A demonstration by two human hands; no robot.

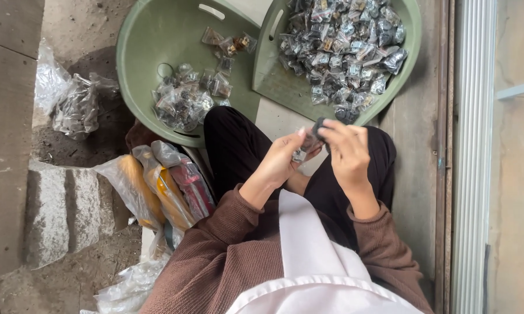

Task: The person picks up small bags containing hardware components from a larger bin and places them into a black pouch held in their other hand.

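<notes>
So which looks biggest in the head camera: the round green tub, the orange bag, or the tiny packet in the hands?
1. Round green tub, clearly the largest.
2. Orange bag, much smaller, though it lies nearer the camera.
3. Tiny packet, smallest, pinched between the left hand and right hand.

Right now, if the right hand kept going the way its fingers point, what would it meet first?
Probably the small packet that the right hand pinches with the left hand; beyond it, the left fingers, though depth is unclear.

the single head-worn camera looked steeply down from close above the person's lap, facing forward over both hands toward two green basins (157, 35) on the floor.
</notes>
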